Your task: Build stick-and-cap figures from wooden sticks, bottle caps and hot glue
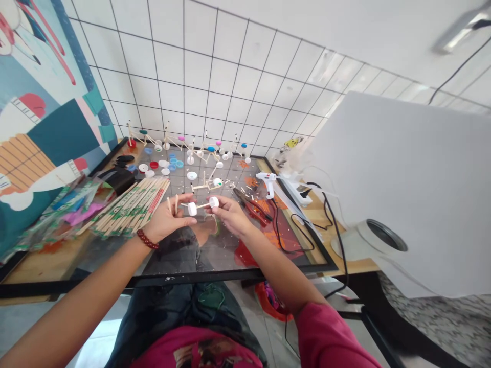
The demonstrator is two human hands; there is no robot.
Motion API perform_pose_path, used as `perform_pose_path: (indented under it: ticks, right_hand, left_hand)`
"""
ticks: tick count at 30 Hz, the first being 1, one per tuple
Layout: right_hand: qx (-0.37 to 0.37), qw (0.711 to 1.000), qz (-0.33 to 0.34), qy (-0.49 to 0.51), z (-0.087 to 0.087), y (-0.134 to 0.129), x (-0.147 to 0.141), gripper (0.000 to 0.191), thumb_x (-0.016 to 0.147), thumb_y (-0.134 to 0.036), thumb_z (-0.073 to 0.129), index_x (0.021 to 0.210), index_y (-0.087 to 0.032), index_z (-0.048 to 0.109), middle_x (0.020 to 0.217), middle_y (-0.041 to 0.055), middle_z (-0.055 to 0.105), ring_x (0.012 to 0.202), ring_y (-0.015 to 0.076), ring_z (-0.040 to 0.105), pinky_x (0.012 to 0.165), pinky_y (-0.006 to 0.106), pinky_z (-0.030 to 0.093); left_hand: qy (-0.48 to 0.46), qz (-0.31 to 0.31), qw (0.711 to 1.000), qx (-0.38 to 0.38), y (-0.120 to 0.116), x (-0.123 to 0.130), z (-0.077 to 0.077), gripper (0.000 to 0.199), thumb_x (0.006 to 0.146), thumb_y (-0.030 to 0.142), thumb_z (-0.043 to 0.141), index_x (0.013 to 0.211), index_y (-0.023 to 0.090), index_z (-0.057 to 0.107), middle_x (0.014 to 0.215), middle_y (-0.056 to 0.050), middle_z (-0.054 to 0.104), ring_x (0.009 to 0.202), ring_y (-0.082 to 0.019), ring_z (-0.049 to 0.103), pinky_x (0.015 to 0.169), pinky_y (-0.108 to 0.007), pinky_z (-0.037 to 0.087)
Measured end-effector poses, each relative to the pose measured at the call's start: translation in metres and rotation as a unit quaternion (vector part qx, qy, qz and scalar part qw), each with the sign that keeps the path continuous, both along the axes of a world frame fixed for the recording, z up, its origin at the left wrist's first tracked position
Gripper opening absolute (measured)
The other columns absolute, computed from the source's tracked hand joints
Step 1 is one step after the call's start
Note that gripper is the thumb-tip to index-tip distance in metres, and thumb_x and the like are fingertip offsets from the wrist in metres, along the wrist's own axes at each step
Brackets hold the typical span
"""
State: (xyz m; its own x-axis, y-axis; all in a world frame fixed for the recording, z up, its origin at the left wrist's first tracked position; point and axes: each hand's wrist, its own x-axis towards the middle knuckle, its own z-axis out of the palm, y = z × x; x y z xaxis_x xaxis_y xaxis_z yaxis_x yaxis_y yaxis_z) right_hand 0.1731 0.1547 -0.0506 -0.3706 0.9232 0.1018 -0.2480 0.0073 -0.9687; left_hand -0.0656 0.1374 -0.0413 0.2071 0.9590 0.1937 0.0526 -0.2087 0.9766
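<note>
Near the middle of the glass-topped table, my left hand [168, 221] holds a small frame of wooden sticks [176, 204] between its thumb and fingers. Two white bottle caps sit on this piece like wheels, one [192, 209] by my left fingertips and the other [214, 203] at the right end, with a stick between them. My right hand [229, 214] pinches the right cap between thumb and fingers. Just beyond my hands, a similar stick piece [205, 187] with a white cap lies on the table.
Wrapped sticks [130, 207] lie at left, loose caps [165, 164] behind them. Several stick-and-cap models [199, 152] line the back. At right are pliers [255, 207], a white glue gun [267, 183] with black cable, a power strip [294, 190] and a white cylinder [364, 243].
</note>
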Motion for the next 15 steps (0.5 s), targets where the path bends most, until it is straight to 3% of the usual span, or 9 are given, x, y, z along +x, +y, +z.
perform_pose_path:
  ticks: [2,4,6,8,11,13,15]
  right_hand:
    - [-0.05,0.998,0.025,0.036,-0.001,0.001,-0.001,0.059,0.065,-0.058,0.102,0.109,-0.026,0.081,0.096,0.0019,0.083,0.084,0.0174,0.074,0.089,0.034,0.062]
    - [-0.08,0.994,0.041,0.055,-0.002,0.002,-0.001,0.06,0.063,-0.059,0.103,0.107,-0.025,0.081,0.094,0.0028,0.083,0.081,0.0164,0.073,0.084,0.032,0.062]
    - [-0.092,0.993,0.044,0.057,-0.004,0.003,-0.001,0.059,0.064,-0.059,0.102,0.106,-0.023,0.081,0.095,0.0041,0.083,0.079,0.0161,0.073,0.081,0.032,0.062]
    - [-0.082,0.995,0.033,0.04,-0.006,0.003,-0.001,0.056,0.067,-0.057,0.101,0.107,-0.022,0.081,0.096,0.0047,0.083,0.079,0.0163,0.073,0.083,0.033,0.062]
    - [-0.015,0.999,-0.007,-0.033,-0.008,0.006,0.001,0.052,0.071,-0.053,0.098,0.11,-0.024,0.08,0.1,0.0042,0.082,0.089,0.0188,0.075,0.092,0.037,0.062]
    - [0.041,0.993,-0.031,-0.103,-0.01,0.009,0.004,0.047,0.072,-0.049,0.096,0.109,-0.024,0.08,0.101,0.0034,0.083,0.094,0.0215,0.076,0.095,0.041,0.061]
    - [0.085,0.982,-0.046,-0.165,-0.01,0.011,0.008,0.043,0.071,-0.041,0.096,0.107,-0.024,0.081,0.1,0.0025,0.083,0.094,0.0227,0.075,0.097,0.043,0.06]
  left_hand:
    - [-0.028,0.01,0.999,0.014,-0.002,0.0,0.004,0.066,0.062,0.031,0.097,0.124,0.023,0.077,0.119,-0.012,0.08,0.048,-0.002,0.033,0.045,-0.023,0.034]
    - [-0.027,0.022,0.999,0.036,-0.004,-0.001,0.006,0.06,0.064,0.03,0.096,0.12,0.023,0.077,0.103,-0.007,0.078,0.048,-0.002,0.032,0.045,-0.022,0.031]
    - [-0.008,0.026,0.998,0.051,-0.005,-0.001,0.008,0.055,0.065,0.03,0.095,0.117,0.022,0.079,0.075,0.002,0.067,0.047,-0.004,0.031,0.045,-0.022,0.027]
    - [0.023,0.033,0.997,0.072,-0.007,-0.001,0.01,0.05,0.067,0.031,0.094,0.114,0.021,0.08,0.06,0.007,0.053,0.047,-0.006,0.03,0.045,-0.022,0.025]
    - [0.091,0.062,0.984,0.137,-0.007,-0.002,0.008,0.038,0.072,0.035,0.091,0.107,0.021,0.082,0.076,0.0,0.069,0.049,-0.007,0.037,0.045,-0.024,0.031]
    - [0.142,0.072,0.973,0.168,-0.006,-0.002,0.004,0.033,0.076,0.039,0.088,0.102,0.021,0.083,0.098,-0.007,0.079,0.054,-0.01,0.05,0.048,-0.026,0.041]
    - [0.187,0.07,0.965,0.172,-0.003,-0.002,-0.002,0.031,0.077,0.041,0.085,0.1,0.021,0.084,0.105,-0.01,0.082,0.069,-0.019,0.067,0.058,-0.031,0.055]
